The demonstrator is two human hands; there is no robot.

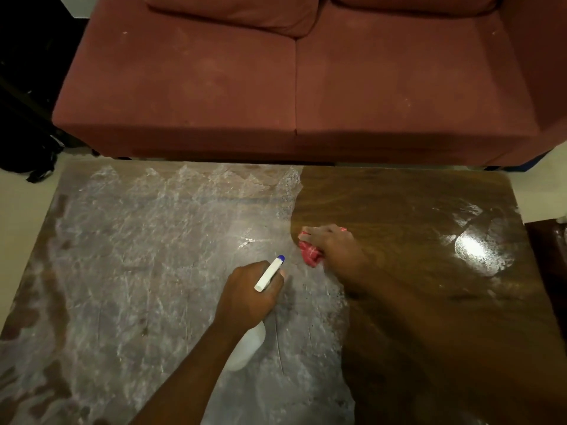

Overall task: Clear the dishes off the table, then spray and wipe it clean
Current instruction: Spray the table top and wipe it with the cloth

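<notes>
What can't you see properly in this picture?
- Head view: the spray bottle's neck and trigger are hidden by the left hand holding it.
- Head view: most of the red cloth lies under the right hand.
- Head view: the table's near edge is cut off at the bottom.
- Head view: the black heap on the floor, left, is too dark.

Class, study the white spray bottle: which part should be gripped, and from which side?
Grip the spray bottle at the neck, between head and wider body, as the left hand does. Come from behind, opposite the blue nozzle tip, which points toward the sofa.
</notes>
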